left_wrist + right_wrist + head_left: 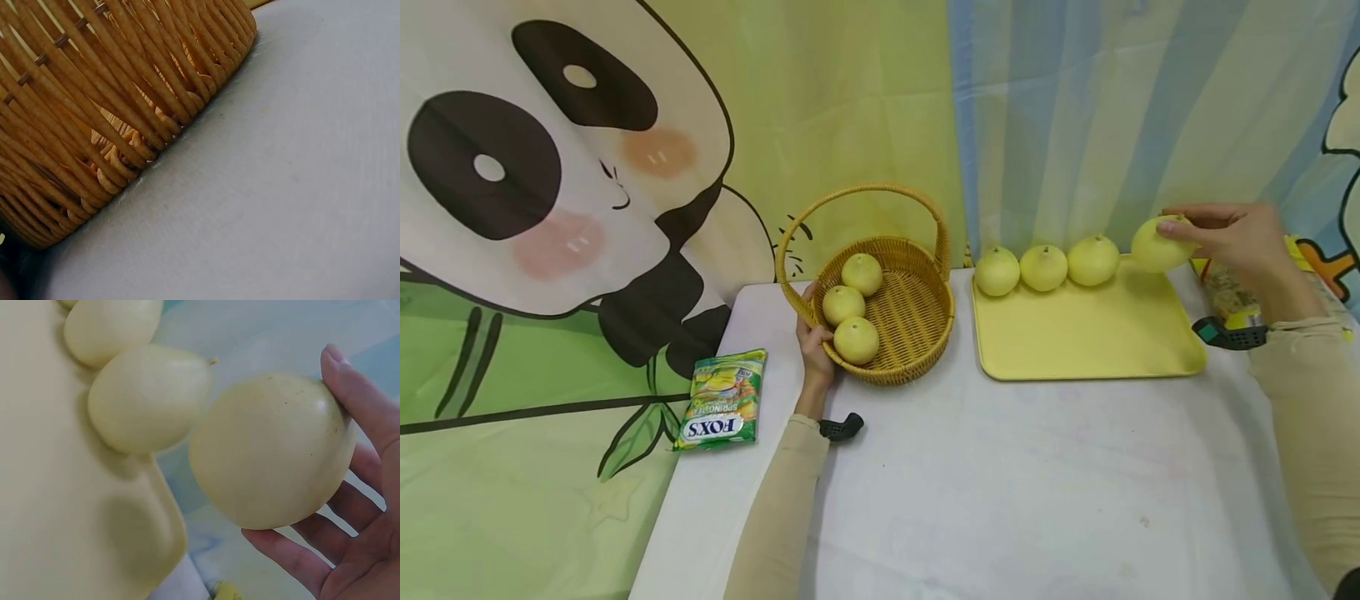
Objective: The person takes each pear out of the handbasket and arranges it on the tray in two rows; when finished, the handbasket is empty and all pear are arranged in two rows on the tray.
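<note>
My right hand (1247,240) grips a pale yellow melon (1159,247) over the back right corner of the yellow tray (1075,342). In the right wrist view, thumb and fingers spread round that melon (272,453), and a shadow falls on the tray beneath. Three similar melons (1043,267) line the tray's back edge. My left hand (815,346) holds the left side of the wicker basket (917,333), thumb near the rim. Three more melons (843,306) rest along the basket's left inside. Only the woven basket wall (125,100) shows in the left wrist view, its base at the tablecloth.
A green Foxs candy bag (722,400) lies on the white table (970,483), left of the basket. Behind my right wrist is another packet (1225,296), partly hidden. A printed curtain (865,100) hangs along the table's back edge. The basket's tall handle (880,188) arches upward.
</note>
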Action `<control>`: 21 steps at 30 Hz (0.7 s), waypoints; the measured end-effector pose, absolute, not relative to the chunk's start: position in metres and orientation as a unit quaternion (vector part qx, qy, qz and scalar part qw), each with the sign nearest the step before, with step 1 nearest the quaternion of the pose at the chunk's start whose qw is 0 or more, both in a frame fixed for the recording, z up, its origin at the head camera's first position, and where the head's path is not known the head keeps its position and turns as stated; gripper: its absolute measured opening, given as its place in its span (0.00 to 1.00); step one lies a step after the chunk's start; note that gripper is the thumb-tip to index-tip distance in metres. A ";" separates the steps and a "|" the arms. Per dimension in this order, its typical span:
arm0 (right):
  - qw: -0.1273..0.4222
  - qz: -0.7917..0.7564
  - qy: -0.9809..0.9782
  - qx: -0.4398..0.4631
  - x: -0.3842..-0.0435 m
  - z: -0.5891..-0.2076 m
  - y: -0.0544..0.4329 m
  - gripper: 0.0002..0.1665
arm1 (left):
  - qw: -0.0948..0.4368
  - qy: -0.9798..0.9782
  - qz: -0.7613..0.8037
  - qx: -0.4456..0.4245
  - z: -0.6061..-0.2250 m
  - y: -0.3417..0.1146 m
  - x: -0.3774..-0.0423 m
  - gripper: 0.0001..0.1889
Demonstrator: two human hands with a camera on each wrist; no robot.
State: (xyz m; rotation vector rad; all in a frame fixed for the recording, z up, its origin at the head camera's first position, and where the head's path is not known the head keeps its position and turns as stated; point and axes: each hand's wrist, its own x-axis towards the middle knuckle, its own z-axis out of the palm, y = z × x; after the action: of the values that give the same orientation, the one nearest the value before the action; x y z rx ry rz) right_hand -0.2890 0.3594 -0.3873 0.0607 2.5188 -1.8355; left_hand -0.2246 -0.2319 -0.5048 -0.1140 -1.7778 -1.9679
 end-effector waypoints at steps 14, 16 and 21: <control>0.045 -0.438 0.898 -0.017 -0.306 -0.424 0.368 0.40 | 0.241 -0.654 -0.716 -0.034 -0.504 -0.231 -0.222 0.47; 0.061 -0.439 0.896 -0.020 -0.307 -0.427 0.367 0.40 | 0.241 -0.654 -0.716 -0.037 -0.503 -0.231 -0.222 0.47; 0.080 -0.444 0.892 -0.039 -0.308 -0.433 0.367 0.40 | 0.239 -0.655 -0.715 -0.043 -0.504 -0.232 -0.224 0.47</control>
State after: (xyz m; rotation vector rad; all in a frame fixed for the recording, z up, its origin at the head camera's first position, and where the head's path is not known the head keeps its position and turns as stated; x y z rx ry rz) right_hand -0.3080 0.3671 -0.4334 -0.1165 2.6670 -1.3282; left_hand -0.2242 -0.2318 -0.5038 -0.1178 -1.7949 -1.9583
